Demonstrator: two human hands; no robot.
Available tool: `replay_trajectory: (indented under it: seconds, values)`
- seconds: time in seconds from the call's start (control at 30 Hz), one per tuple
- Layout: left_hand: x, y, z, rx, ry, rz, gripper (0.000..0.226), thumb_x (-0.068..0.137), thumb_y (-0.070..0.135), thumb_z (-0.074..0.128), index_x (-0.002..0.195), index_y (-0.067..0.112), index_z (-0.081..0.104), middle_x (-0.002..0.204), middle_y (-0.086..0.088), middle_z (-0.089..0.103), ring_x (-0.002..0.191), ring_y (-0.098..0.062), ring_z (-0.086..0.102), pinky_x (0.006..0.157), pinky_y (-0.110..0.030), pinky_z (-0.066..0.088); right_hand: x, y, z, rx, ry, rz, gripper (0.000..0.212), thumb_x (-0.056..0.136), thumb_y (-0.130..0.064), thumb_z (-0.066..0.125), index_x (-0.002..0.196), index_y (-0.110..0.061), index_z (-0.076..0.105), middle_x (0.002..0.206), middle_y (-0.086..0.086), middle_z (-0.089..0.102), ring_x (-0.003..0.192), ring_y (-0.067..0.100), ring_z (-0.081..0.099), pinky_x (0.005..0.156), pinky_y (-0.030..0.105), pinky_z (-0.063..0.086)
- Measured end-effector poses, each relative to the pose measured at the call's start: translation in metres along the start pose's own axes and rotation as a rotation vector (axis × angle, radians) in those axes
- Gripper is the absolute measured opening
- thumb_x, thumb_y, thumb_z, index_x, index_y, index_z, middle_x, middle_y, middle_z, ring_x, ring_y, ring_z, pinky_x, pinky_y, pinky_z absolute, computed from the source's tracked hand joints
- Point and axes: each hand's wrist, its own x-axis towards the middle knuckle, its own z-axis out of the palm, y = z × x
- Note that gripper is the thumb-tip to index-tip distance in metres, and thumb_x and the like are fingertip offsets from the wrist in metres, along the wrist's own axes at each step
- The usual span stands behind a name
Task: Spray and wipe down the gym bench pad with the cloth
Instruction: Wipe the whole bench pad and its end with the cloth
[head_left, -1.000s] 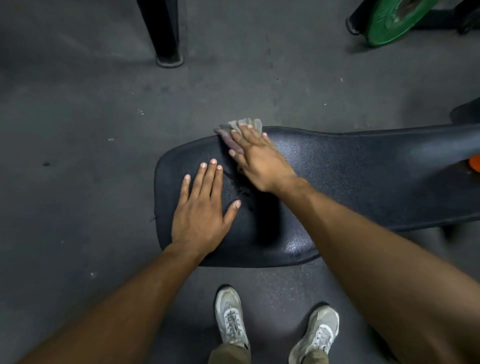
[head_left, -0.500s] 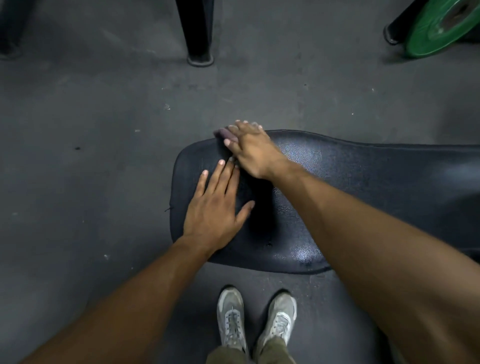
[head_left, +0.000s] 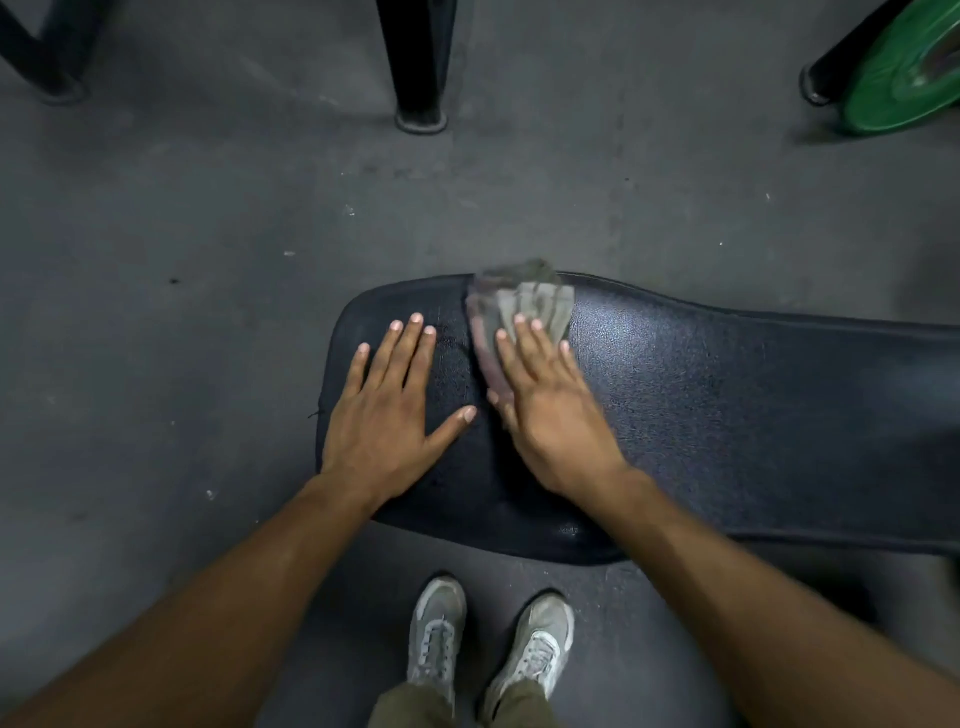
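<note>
Head view, looking straight down. Bench pad (head_left: 727, 415), black and textured, runs from centre frame off to the right; its rounded end sits just above the person's shoes (head_left: 488, 644). Left hand (head_left: 387, 410) lies flat on the pad near that end, fingers straight and slightly spread, thumb out, holding nothing; reads as a brace. Right hand (head_left: 550, 410) presses flat on the cloth (head_left: 524, 306), fingers straight and close together, not curled round it. Cloth is grey, crumpled, at the far edge of the pad, partly under the palm, partly bunched beyond the fingertips and slightly over the rim.

Pad surface between the two hands shows small wet specks, so spraying looks done at this end. No spray bottle in sight. Judgement: wiping is under way at the rounded end only; the long stretch of pad to the right shows sheen but no clear sign of wiping, and probably remains to do.

Floor (head_left: 208, 260) is dark, scuffed. Black frame leg (head_left: 421, 62) stands beyond the pad; green weight plate (head_left: 914, 73) top right.
</note>
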Motion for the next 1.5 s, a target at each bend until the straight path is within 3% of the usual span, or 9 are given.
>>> replay_trajectory:
  seconds: [0.1, 0.23, 0.4, 0.5, 0.67, 0.93, 1.17, 1.3, 1.5]
  values:
    - [0.002, -0.003, -0.001, -0.009, -0.008, 0.003, 0.09, 0.099, 0.074, 0.022, 0.166, 0.015, 0.006, 0.174, -0.001, -0.002, 0.16, -0.016, -0.005, 0.13, -0.048, 0.006, -0.034, 0.009, 0.008, -0.082, -0.039, -0.043, 0.07, 0.103, -0.039, 0.028, 0.167, -0.013, 0.018, 0.176, 0.008, 0.008, 0.163, 0.022, 0.003, 0.132, 0.046, 0.009]
    - [0.01, -0.019, -0.005, -0.022, -0.007, -0.018, 0.084, 0.101, 0.069, 0.02, 0.166, 0.017, 0.006, 0.174, -0.001, -0.002, 0.16, -0.017, -0.005, 0.13, -0.047, 0.004, -0.036, 0.03, 0.001, -0.085, 0.019, 0.107, 0.07, 0.103, -0.042, 0.019, 0.168, -0.016, 0.016, 0.176, 0.005, 0.008, 0.163, 0.02, 0.002, 0.132, 0.045, 0.007]
    - [0.023, -0.037, -0.01, -0.061, -0.006, -0.052, 0.077, 0.105, 0.062, 0.019, 0.166, 0.015, 0.006, 0.174, -0.003, -0.001, 0.16, -0.019, -0.002, 0.13, -0.046, 0.003, 0.018, -0.002, 0.001, 0.065, 0.103, 0.307, 0.065, 0.112, -0.039, 0.031, 0.167, -0.01, 0.014, 0.176, 0.012, 0.004, 0.163, 0.029, -0.002, 0.132, 0.048, 0.002]
    - [0.021, -0.05, -0.01, -0.096, -0.026, -0.062, 0.076, 0.105, 0.059, 0.024, 0.166, 0.016, 0.006, 0.174, -0.003, -0.001, 0.16, -0.02, -0.001, 0.13, -0.045, 0.002, 0.013, -0.046, 0.022, 0.076, 0.09, 0.212, 0.065, 0.112, -0.038, 0.033, 0.167, -0.009, 0.015, 0.176, 0.012, 0.005, 0.163, 0.028, -0.003, 0.131, 0.045, -0.002]
    - [0.013, -0.069, -0.012, -0.102, -0.056, 0.032, 0.076, 0.105, 0.059, 0.022, 0.166, 0.017, 0.003, 0.174, 0.0, -0.005, 0.16, -0.018, -0.004, 0.129, -0.045, 0.003, -0.058, -0.074, 0.049, -0.046, 0.02, 0.111, 0.069, 0.103, -0.039, 0.031, 0.167, -0.015, 0.02, 0.176, 0.007, 0.012, 0.163, 0.022, 0.005, 0.132, 0.046, 0.01]
    - [0.006, -0.077, -0.009, -0.16, -0.059, 0.06, 0.077, 0.105, 0.055, 0.03, 0.166, 0.015, 0.004, 0.174, -0.002, -0.005, 0.16, -0.019, -0.005, 0.129, -0.046, 0.004, -0.036, -0.06, 0.04, 0.027, 0.159, 0.515, 0.07, 0.108, -0.053, 0.019, 0.169, -0.019, 0.012, 0.177, 0.005, 0.001, 0.163, 0.027, -0.005, 0.132, 0.052, 0.003]
    - [0.007, -0.083, -0.006, -0.162, -0.061, 0.08, 0.077, 0.106, 0.054, 0.033, 0.166, 0.015, 0.004, 0.174, -0.003, -0.004, 0.16, -0.021, -0.002, 0.129, -0.047, 0.005, -0.061, -0.124, 0.074, -0.02, 0.106, 0.28, 0.07, 0.103, -0.045, 0.032, 0.168, -0.024, 0.018, 0.177, 0.0, 0.008, 0.164, 0.024, 0.002, 0.132, 0.048, 0.004]
    - [0.008, -0.08, -0.009, -0.155, -0.073, 0.099, 0.077, 0.106, 0.055, 0.031, 0.165, 0.015, 0.003, 0.174, -0.004, -0.005, 0.16, -0.022, -0.003, 0.129, -0.047, 0.005, -0.128, -0.091, 0.084, -0.186, 0.087, 0.358, 0.081, 0.096, -0.042, 0.051, 0.168, -0.03, 0.015, 0.176, -0.003, 0.008, 0.163, 0.024, 0.008, 0.129, 0.053, 0.01]
    - [0.007, -0.081, -0.004, -0.168, -0.042, 0.091, 0.077, 0.106, 0.054, 0.033, 0.165, 0.013, 0.007, 0.174, -0.005, -0.002, 0.16, -0.025, 0.001, 0.129, -0.049, 0.008, -0.149, -0.056, 0.083, -0.092, 0.166, 0.602, 0.073, 0.103, -0.044, 0.034, 0.169, -0.026, 0.008, 0.177, 0.002, -0.003, 0.163, 0.029, -0.001, 0.129, 0.06, 0.006]
